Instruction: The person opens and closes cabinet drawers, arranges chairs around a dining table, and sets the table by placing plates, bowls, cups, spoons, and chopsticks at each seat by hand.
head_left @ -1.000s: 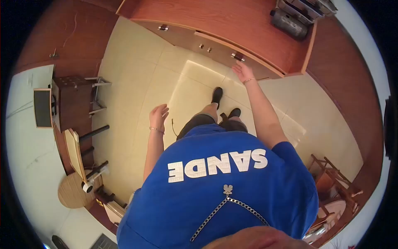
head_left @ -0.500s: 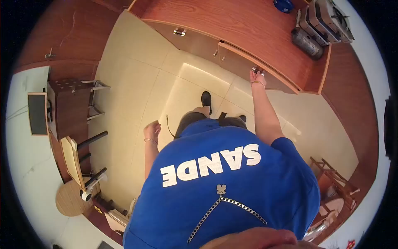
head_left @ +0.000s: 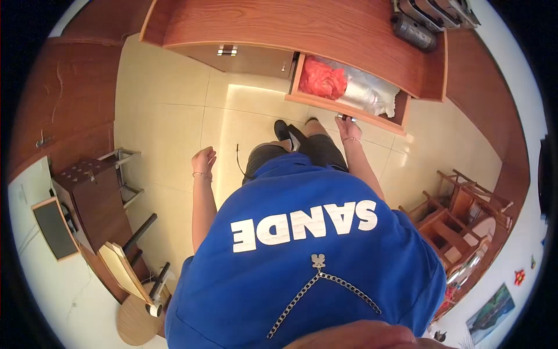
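Note:
My right hand [head_left: 349, 129] grips the metal handle [head_left: 346, 118] on the front of a wooden drawer [head_left: 325, 106]. The drawer stands pulled out from under the desk top. Inside it, a crumpled red plastic bag [head_left: 323, 80] lies on the left, and whitish plastic-wrapped stuff [head_left: 366, 93] fills the middle and right; what the wrapping covers I cannot make out. My left hand [head_left: 204, 161] hangs over the floor at my left side, fingers loosely curled in, with nothing visible in it.
A reddish wooden desk [head_left: 261, 26] spans the front. On its right end lie a dark cylinder [head_left: 414, 33] and a row of upright objects [head_left: 433, 14]. A brown box-like cabinet [head_left: 93, 200] stands left, wooden chairs [head_left: 447, 224] behind right. A thin cable [head_left: 238, 160] dangles near my leg.
The drawer was nearly shut and is now open, showing its contents. My right hand has come back toward my body with the handle. The view has shifted; my left hand stays at my side.

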`<state>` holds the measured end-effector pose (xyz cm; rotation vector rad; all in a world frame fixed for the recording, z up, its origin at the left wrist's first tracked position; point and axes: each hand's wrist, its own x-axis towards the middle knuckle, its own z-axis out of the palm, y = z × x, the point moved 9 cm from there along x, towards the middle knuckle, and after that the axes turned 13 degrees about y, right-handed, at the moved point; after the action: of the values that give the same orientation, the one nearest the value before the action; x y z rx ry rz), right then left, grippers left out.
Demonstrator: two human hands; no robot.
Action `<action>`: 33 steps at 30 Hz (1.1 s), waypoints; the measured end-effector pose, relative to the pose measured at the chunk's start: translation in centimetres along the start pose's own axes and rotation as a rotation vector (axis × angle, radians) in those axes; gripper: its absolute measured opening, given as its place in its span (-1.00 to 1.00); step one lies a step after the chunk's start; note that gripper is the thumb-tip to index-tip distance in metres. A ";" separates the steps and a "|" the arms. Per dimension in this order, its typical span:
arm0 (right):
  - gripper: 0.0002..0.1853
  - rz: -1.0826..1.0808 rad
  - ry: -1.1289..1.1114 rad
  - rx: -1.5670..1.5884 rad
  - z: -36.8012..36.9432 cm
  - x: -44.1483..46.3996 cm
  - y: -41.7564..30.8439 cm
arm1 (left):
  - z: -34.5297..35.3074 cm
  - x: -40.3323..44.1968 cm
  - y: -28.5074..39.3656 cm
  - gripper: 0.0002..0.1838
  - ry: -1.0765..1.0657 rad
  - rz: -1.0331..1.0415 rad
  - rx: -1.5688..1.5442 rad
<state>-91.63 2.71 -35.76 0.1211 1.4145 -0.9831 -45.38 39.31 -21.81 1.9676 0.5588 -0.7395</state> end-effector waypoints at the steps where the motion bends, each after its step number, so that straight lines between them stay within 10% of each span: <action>1: -0.75 -0.001 -0.012 0.002 0.3 -0.2 -0.2 | 1.7 0.0 0.8 -0.79 -0.051 -0.003 -0.009; 33: -0.82 -0.075 0.034 0.104 8.5 4.1 -4.1 | 6.8 3.7 7.7 -0.70 -0.019 -0.045 -0.069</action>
<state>-88.33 -7.08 -35.44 0.1637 1.4074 -1.1216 -39.61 30.08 -22.36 1.8875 0.6108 -0.7561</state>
